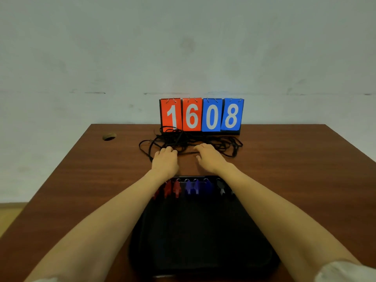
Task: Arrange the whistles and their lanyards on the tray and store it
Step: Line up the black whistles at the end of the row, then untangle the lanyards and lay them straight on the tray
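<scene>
A black tray [199,237] lies on the table right in front of me. Along its far edge several whistles stand in a row: red whistles [173,189] on the left, blue whistles [195,187] in the middle, a black whistle [220,187] on the right. Beyond the tray a tangle of black lanyards [183,139] is heaped on the wood. My left hand [165,161] and my right hand [209,156] reach over the tray, fingers curled, and hold one stretch of black cord between them at the near side of the tangle.
A flip scoreboard [201,115] reading 1608 stands at the table's far edge against the wall, just behind the lanyards. A small round brown object [109,136] sits at the far left of the brown wooden table [295,180].
</scene>
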`<state>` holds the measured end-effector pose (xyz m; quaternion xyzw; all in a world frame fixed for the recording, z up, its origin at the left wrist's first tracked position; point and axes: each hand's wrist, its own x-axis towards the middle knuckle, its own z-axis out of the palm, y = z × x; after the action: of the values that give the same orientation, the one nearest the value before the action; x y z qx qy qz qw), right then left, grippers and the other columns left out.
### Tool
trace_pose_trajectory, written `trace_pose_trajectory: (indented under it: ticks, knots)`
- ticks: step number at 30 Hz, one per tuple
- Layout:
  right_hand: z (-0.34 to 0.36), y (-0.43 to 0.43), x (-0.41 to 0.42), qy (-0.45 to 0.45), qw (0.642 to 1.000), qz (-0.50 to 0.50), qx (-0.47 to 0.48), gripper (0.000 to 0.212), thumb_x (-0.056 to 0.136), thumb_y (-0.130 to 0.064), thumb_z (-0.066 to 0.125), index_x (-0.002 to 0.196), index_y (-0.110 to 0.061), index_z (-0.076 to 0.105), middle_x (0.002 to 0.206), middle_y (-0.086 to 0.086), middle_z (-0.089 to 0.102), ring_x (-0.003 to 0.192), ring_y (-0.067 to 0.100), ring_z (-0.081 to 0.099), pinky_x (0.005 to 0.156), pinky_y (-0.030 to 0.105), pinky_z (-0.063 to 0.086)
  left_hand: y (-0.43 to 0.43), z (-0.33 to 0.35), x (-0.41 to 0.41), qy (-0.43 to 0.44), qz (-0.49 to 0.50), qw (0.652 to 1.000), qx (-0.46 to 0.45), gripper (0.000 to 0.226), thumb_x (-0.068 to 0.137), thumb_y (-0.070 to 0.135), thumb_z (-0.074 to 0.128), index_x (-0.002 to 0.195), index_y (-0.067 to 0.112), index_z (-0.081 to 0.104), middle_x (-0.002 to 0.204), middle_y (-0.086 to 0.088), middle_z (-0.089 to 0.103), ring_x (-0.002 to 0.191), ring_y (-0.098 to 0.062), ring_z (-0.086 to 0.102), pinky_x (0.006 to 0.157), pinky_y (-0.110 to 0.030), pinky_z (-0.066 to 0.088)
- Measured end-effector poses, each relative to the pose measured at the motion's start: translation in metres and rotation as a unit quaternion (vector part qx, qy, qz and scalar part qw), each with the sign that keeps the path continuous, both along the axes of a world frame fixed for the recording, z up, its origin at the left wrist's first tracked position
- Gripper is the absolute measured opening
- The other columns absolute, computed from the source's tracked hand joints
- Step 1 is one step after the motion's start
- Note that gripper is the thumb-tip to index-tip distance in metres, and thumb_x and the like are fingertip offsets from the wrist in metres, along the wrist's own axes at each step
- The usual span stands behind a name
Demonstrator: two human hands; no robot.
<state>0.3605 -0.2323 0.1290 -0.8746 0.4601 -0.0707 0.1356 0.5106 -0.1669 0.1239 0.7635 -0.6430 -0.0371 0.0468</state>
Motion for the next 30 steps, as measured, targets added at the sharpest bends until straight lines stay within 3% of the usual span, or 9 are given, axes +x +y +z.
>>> trace_pose_trajectory:
  ticks: [6, 11, 16, 21, 23, 26, 28, 30]
  knots:
    - [-0.012, -0.043, 0.047, 0.012, 0.998, 0.027, 0.048, 0.063, 0.094, 0.0, 0.035, 0.15, -0.027, 0.022, 0.155, 0.012, 0.021, 0.134, 0.033, 0.036, 0.101, 0.041, 0.044, -0.038, -0.022, 0.036, 0.118, 0.028, 0.992, 0.014, 0.049, 0.094, 0.01, 0.042, 0.142, 0.018, 0.039, 0.146, -0.014, 0.031, 0.133, -0.034, 0.035, 0.101, -0.045, 0.042]
    - [-0.026, -0.062, 0.076, 0.095, 0.99, 0.051, 0.085, 0.07, 0.095, -0.001, 0.033, 0.151, -0.034, 0.008, 0.152, 0.016, 0.025, 0.138, 0.036, 0.027, 0.106, 0.048, 0.037, -0.054, -0.041, 0.043, 0.109, -0.017, 0.992, 0.062, 0.052, 0.096, 0.014, 0.04, 0.147, 0.021, 0.03, 0.154, -0.013, 0.022, 0.138, -0.036, 0.026, 0.106, -0.049, 0.037]
    - [-0.044, -0.066, 0.072, 0.142, 0.988, 0.042, 0.039, 0.055, 0.096, -0.003, 0.031, 0.149, -0.019, 0.025, 0.153, 0.007, 0.027, 0.137, 0.031, 0.029, 0.107, 0.048, 0.036, -0.051, -0.051, 0.045, 0.075, -0.038, 0.994, 0.069, 0.049, 0.097, 0.012, 0.037, 0.146, 0.015, 0.032, 0.15, -0.01, 0.032, 0.134, -0.034, 0.032, 0.106, -0.047, 0.036]
    - [-0.037, -0.054, 0.063, 0.111, 0.993, 0.024, 0.003, 0.047, 0.095, -0.001, 0.036, 0.14, -0.013, 0.038, 0.133, 0.015, 0.048, 0.12, 0.034, 0.047, 0.093, 0.044, 0.044, -0.045, -0.044, 0.043, 0.082, -0.043, 0.994, 0.051, 0.027, 0.095, 0.013, 0.05, 0.12, 0.008, 0.055, 0.129, -0.011, 0.049, 0.118, -0.031, 0.048, 0.092, -0.039, 0.043]
    - [-0.034, -0.047, 0.061, 0.105, 0.994, 0.022, -0.016, 0.057, 0.094, -0.001, 0.038, 0.147, -0.016, 0.024, 0.112, 0.013, 0.055, 0.103, 0.033, 0.053, 0.078, 0.041, 0.042, -0.04, -0.041, 0.039, 0.075, -0.031, 0.996, 0.037, 0.019, 0.094, 0.013, 0.053, 0.111, 0.007, 0.06, 0.121, -0.011, 0.054, 0.111, -0.029, 0.052, 0.088, -0.038, 0.043]
    - [-0.031, -0.04, 0.056, 0.11, 0.99, 0.044, -0.073, 0.072, 0.094, -0.002, 0.038, 0.153, -0.025, 0.002, 0.09, 0.009, 0.05, 0.085, 0.028, 0.05, 0.071, 0.036, 0.036, -0.033, -0.036, 0.033, 0.034, -0.023, 0.999, -0.017, 0.026, 0.095, 0.017, 0.05, 0.119, 0.01, 0.06, 0.127, -0.009, 0.055, 0.118, -0.029, 0.046, 0.094, -0.04, 0.04]
    - [-0.029, -0.035, 0.055, 0.095, 0.991, 0.06, -0.078, 0.065, 0.094, -0.003, 0.038, 0.152, -0.025, 0.015, 0.101, 0.012, 0.058, 0.095, 0.029, 0.054, 0.077, 0.039, 0.04, -0.029, -0.032, 0.033, 0.03, -0.036, 0.997, -0.055, 0.033, 0.097, 0.019, 0.048, 0.128, 0.013, 0.055, 0.136, -0.003, 0.051, 0.123, -0.027, 0.042, 0.095, -0.039, 0.038]
    - [-0.024, -0.031, 0.055, 0.077, 0.993, 0.061, -0.072, 0.042, 0.095, -0.005, 0.038, 0.135, -0.017, 0.045, 0.115, 0.012, 0.06, 0.108, 0.032, 0.054, 0.084, 0.04, 0.042, -0.025, -0.025, 0.033, 0.031, -0.06, 0.995, -0.074, 0.035, 0.097, 0.018, 0.046, 0.131, 0.016, 0.053, 0.14, 0.001, 0.048, 0.124, -0.026, 0.041, 0.096, -0.039, 0.038]
